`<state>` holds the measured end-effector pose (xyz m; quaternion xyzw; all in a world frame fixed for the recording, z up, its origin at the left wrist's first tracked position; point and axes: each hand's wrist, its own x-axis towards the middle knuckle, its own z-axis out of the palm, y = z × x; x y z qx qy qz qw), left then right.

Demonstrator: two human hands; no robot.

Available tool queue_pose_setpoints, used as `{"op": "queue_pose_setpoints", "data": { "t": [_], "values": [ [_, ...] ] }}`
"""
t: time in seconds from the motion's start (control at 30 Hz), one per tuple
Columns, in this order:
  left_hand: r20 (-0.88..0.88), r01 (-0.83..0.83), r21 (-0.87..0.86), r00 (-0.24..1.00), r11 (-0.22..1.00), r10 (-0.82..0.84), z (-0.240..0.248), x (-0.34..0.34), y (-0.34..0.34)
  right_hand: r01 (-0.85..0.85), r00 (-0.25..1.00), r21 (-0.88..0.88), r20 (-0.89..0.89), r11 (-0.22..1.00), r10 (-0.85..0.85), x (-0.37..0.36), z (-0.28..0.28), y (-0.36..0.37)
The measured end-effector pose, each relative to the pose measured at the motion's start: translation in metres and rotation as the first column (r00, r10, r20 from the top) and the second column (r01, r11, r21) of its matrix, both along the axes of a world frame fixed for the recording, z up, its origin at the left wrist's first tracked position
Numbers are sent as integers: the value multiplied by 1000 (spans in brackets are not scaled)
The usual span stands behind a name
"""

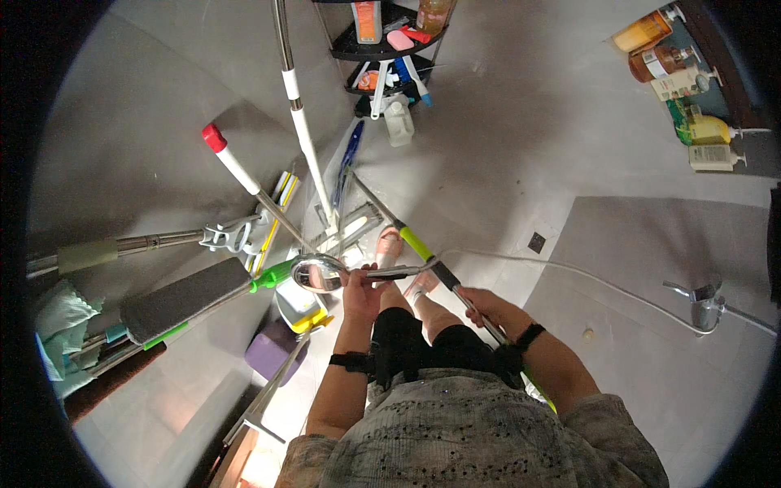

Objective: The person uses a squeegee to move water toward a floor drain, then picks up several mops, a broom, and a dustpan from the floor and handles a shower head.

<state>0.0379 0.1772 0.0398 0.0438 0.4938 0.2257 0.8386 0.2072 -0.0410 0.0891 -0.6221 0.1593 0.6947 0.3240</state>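
Note:
My left hand [360, 294] is closed around the handle of a chrome shower head [319, 273], whose round face points toward the floor cleaning tools on the left. A pale hose [561, 264] runs from its handle to the wall tap on the right. In my right hand [486, 307] is a long metal pole [376, 199] with lime-green and black grip sections. The pole slants forward and left toward the corner, and what its far end carries is hard to make out. Its rear part passes beside my right hip.
Brooms and mops, among them a grey flat mop [187, 301], lean along the left wall near a purple bin [275, 350]. A black corner shelf [382, 45] holds bottles and brushes. Pump bottles [659, 63] line a right ledge. The mixer tap [704, 307] juts out at right.

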Motion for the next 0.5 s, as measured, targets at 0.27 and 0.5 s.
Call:
{"op": "queue_pose_setpoints", "data": {
  "t": [0.27,0.5],
  "values": [
    [-16,175,-92,984,980,-177,-5,-5,-49,267,933,-127,-214,955,-289,-48,52,-91],
    [-112,345,81,935,935,-335,25,10,-50,207,978,69,-33,976,-205,-101,48,-168]
  ]
}}
